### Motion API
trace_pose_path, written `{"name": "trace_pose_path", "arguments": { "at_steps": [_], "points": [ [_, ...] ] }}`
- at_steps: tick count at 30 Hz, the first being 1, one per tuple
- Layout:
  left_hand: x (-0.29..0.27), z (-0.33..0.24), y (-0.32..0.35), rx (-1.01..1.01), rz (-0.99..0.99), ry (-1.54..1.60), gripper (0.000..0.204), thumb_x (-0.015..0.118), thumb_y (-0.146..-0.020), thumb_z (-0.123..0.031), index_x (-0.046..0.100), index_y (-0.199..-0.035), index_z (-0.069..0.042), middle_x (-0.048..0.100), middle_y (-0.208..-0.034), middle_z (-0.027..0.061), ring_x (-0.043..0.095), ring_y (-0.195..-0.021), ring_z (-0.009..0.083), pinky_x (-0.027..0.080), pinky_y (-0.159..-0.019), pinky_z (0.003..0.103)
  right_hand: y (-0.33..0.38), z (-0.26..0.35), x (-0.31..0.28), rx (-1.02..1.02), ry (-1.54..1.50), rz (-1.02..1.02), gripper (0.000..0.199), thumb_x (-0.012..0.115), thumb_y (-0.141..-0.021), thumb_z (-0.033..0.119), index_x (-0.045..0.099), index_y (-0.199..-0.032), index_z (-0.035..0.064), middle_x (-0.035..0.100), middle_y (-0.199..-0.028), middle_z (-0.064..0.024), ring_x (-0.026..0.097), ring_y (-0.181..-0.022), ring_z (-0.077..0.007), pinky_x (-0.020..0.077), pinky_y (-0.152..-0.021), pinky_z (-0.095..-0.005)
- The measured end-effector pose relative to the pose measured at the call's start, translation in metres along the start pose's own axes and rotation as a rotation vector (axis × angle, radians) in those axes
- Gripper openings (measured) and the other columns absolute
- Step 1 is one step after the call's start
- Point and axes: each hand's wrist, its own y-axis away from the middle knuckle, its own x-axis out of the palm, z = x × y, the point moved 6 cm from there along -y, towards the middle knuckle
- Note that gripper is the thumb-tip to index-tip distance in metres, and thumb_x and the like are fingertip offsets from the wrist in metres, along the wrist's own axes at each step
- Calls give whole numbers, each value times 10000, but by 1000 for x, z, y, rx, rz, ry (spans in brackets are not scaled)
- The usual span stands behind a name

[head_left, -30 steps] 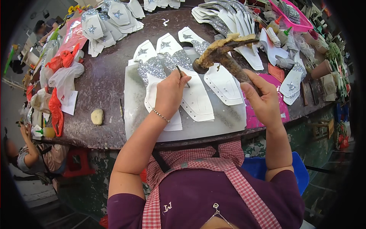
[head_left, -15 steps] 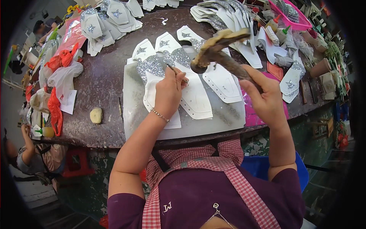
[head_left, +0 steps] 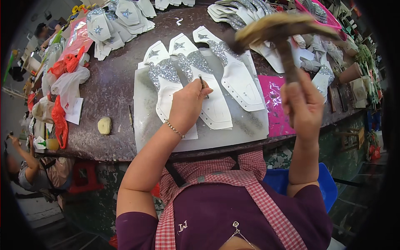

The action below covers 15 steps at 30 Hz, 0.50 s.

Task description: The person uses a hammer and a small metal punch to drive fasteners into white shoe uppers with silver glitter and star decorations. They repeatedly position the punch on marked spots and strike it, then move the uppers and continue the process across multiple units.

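My left hand (head_left: 188, 102) pinches a thin metal punch (head_left: 203, 82), its tip end down at the middle white leather piece (head_left: 214, 106). That piece has a silver glitter band and star, and small holes along its lower edge. My right hand (head_left: 303, 104) is wrapped round the handle of a hammer (head_left: 287, 58), raised above the table and blurred by motion. Similar glitter pieces lie on either side, a left piece (head_left: 165, 73) partly under my left hand and a right piece (head_left: 241, 81). All three rest on a pale board (head_left: 146, 135).
Stacks of glitter pieces (head_left: 125, 31) lie at the far left, more at the far right. A pink sheet (head_left: 273, 112) is beside the board. Left of it are a pale yellow lump (head_left: 104, 125) and red plastic bags (head_left: 60, 121). Another person (head_left: 31, 166) works at the left edge.
My right hand has lifted the hammer up and to the right, away from the punch. My left hand has shifted the punch slightly to the right and down on the middle piece.
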Motion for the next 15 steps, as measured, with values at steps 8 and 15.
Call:
{"name": "trace_pose_path", "arguments": {
  "at_steps": [8,15],
  "points": [
    [2,-13,3,137,13,-100,136,636,-931,-110,546,-902,-12,700,-852,128,711,-723,242,545,-615,335,-6,13,27,-171,859,186,346,660,-898,83,633,-1240,38,714,-829,-125,675,-687,-202,482,-606,-339],
    [10,-10,-22,-146,-22,353,183,548,-1003,-138,576,-920,23,719,-805,111,727,-770,178,563,-665,309,21,-17,-49,105,318,-160,363,661,-947,147,618,-1281,9,547,-716,48,444,-636,-30,373,-560,-204]
  ]
}}
